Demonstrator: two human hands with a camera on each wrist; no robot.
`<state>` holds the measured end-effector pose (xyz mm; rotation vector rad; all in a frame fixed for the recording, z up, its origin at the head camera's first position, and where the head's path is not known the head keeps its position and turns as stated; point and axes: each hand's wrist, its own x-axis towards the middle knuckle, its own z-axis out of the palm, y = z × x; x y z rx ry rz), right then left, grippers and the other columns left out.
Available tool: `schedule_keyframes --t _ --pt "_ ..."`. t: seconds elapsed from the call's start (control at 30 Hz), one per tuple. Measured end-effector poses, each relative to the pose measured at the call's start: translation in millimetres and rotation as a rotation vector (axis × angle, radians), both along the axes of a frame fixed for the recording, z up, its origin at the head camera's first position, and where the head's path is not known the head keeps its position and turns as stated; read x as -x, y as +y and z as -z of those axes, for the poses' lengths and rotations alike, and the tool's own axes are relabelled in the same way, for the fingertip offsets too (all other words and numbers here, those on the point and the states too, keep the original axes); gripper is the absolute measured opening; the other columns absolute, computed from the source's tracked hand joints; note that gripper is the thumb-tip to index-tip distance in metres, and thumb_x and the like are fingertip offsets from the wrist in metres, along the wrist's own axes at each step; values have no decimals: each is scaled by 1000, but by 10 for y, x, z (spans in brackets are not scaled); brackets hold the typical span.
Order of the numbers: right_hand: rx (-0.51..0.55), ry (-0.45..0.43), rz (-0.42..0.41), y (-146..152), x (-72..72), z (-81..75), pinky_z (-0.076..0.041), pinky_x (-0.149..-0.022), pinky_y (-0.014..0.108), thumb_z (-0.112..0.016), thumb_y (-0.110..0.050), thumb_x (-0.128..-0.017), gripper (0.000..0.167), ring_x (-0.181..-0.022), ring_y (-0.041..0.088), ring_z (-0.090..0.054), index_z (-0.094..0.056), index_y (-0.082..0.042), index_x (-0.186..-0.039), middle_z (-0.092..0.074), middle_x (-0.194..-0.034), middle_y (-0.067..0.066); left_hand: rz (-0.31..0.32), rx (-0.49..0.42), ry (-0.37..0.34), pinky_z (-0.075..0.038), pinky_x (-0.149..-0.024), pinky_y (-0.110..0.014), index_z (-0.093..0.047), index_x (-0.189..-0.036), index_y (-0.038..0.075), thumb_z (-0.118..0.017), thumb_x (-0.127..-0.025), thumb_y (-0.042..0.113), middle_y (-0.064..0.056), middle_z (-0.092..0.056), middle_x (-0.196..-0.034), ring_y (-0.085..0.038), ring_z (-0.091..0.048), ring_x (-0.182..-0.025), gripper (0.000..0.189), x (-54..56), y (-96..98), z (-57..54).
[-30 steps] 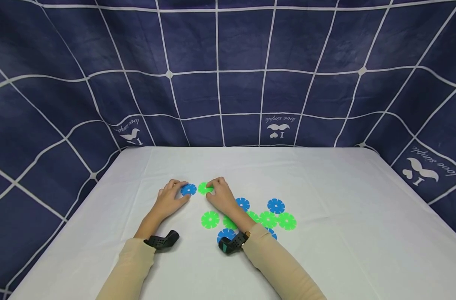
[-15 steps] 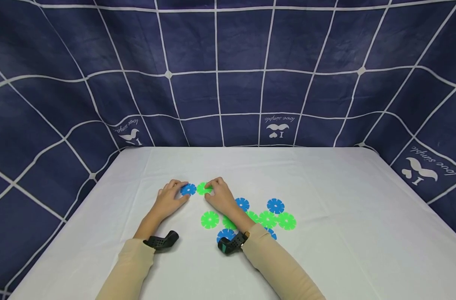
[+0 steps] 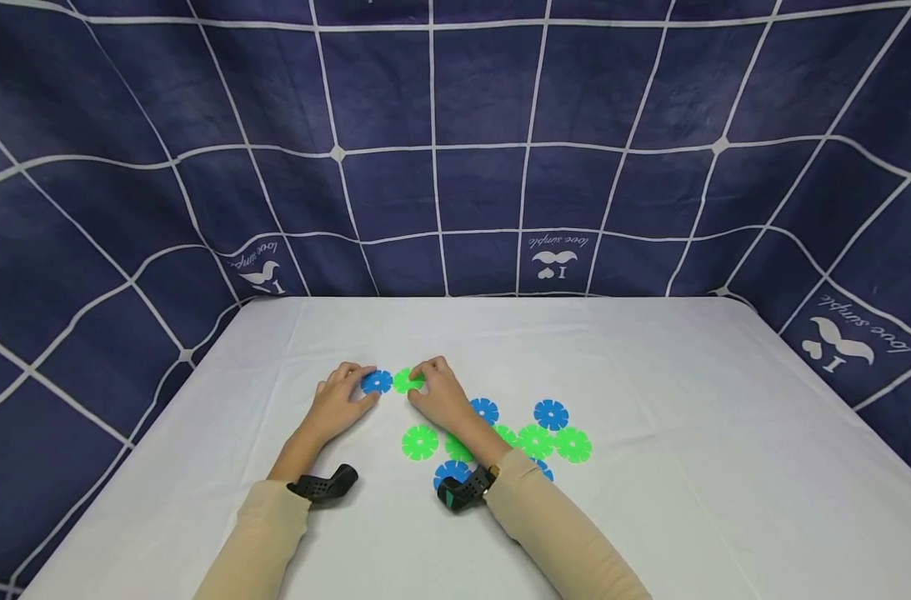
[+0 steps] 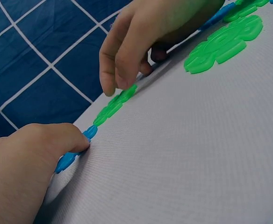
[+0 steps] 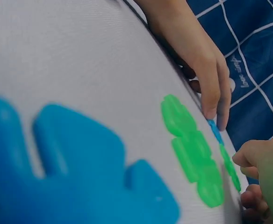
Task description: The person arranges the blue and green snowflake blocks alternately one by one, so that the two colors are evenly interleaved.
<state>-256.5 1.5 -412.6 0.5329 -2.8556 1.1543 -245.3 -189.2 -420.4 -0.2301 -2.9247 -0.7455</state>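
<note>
My left hand (image 3: 338,403) pinches the blue slotted disc (image 3: 382,385), far and just left of centre; my right hand (image 3: 441,393) pinches the green slotted disc (image 3: 402,382) beside it. Outer-edge holds probably leave facing rims free.

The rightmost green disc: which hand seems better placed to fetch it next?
Probably the right hand: it's nearer that rightmost green disc; the left hand is farther off, at a blue disc.
</note>
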Motion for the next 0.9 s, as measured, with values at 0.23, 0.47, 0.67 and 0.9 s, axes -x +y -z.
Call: schedule_keyframes --t 0.23,0.47,0.67,0.9 --pt "90 -60 -23 128 -5 -152 -40 -69 26 -55 -19 -85 29 -81 14 -46 -58 -11 -113 -50 -109 7 -6 1 2 -28 -88 -47 -47 -131 8 -57 -84 35 -17 -44 -126 -34 -41 -118 55 -6 2 15" --pt "81 -41 -69 428 -26 -342 -42 -73 28 -57 -17 -86 26 -85 15 -49 -59 -10 -111 -56 -107 6 14 -6 38 -28 -86 -46 -49 -128 8 -58 -83 34 -17 -46 -124 -34 -43 -116 53 -1 -12 12" --pt "32 -29 -107 717 -57 -334 -42 -76 29 -58 -20 -86 25 -88 14 -50 -60 -14 -111 -58 -105 2 15 -11 39 -28 -87 -47 -50 -128 8 -59 -83 33 -17 -46 -124 -34 -43 -116 52 -2 -18 3" --pt "-61 -15 -121 958 -122 -265 -41 -82 34 -61 -22 -84 25 -92 15 -51 -62 -16 -108 -57 -104 1 10 -14 31 -28 -87 -47 -50 -127 7 -59 -82 32 -17 -46 -124 -34 -43 -117 53 -8 -12 -4"
